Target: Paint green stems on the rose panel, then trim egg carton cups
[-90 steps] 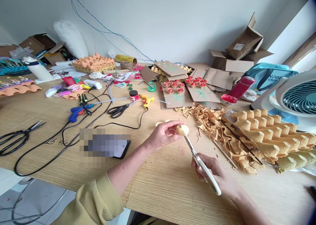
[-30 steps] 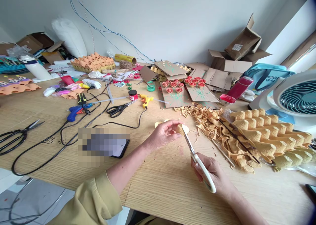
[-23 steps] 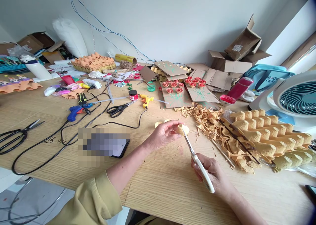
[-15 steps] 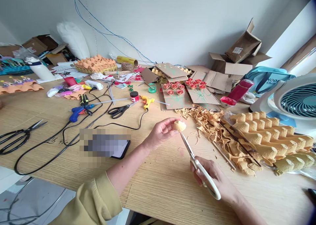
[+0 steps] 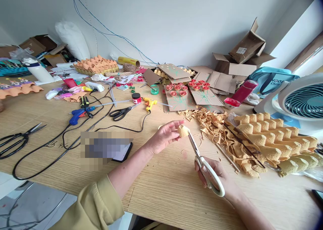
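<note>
Between the thumb and fingers of my left hand [image 5: 165, 136] is a small pale-yellow egg-carton cup [image 5: 183, 131], held above the table. My right hand [image 5: 214, 174] is closed round the handles of white-handled scissors [image 5: 203, 164]. Their blades point up and to the left, and the tips meet the cup's right edge. Whether the blades are parted is too fine to tell. Right of my hands lies a heap of yellow carton offcuts [image 5: 214, 129]. A small pale piece [image 5: 160, 127] shows partly behind my left hand.
Egg cartons [image 5: 275, 139] are stacked at the right, before a white fan [image 5: 302, 102]. Red paper flowers [image 5: 178, 88] sit on cardboard at the back. Glue guns, blue [image 5: 79, 115] and yellow [image 5: 150, 103], trail black cords. Black scissors [image 5: 15, 140] and a phone [image 5: 122, 152] lie leftward.
The cup has turned in my left fingers, and its rim faces differently. The scissors' tips have shifted slightly up and right along its edge. A pale piece now shows behind my left hand.
</note>
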`<state>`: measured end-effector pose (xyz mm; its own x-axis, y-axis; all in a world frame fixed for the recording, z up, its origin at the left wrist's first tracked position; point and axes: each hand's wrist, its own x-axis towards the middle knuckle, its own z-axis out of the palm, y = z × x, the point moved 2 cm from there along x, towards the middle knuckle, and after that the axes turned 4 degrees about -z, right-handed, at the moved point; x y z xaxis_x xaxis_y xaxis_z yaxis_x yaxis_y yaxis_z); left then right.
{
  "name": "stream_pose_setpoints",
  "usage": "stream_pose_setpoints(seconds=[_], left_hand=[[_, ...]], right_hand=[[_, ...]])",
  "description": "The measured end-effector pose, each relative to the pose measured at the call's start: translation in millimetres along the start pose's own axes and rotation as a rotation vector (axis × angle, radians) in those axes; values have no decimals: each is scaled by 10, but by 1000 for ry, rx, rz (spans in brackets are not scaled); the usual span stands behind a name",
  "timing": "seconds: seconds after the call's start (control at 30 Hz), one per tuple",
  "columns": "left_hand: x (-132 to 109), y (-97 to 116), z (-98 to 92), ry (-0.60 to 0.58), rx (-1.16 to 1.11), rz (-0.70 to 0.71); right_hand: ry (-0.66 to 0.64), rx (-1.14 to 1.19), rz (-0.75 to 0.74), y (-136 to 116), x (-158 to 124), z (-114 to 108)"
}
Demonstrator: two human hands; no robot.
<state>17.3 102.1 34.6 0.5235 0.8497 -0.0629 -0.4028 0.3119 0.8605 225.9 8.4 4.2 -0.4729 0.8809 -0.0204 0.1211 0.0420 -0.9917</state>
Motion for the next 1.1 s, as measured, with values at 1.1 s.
stream_pose_setpoints(seconds=[1.1], left_hand=[[-32, -269, 207, 137, -150, -89]], right_hand=[[24, -116, 22, -84, 31, 74]])
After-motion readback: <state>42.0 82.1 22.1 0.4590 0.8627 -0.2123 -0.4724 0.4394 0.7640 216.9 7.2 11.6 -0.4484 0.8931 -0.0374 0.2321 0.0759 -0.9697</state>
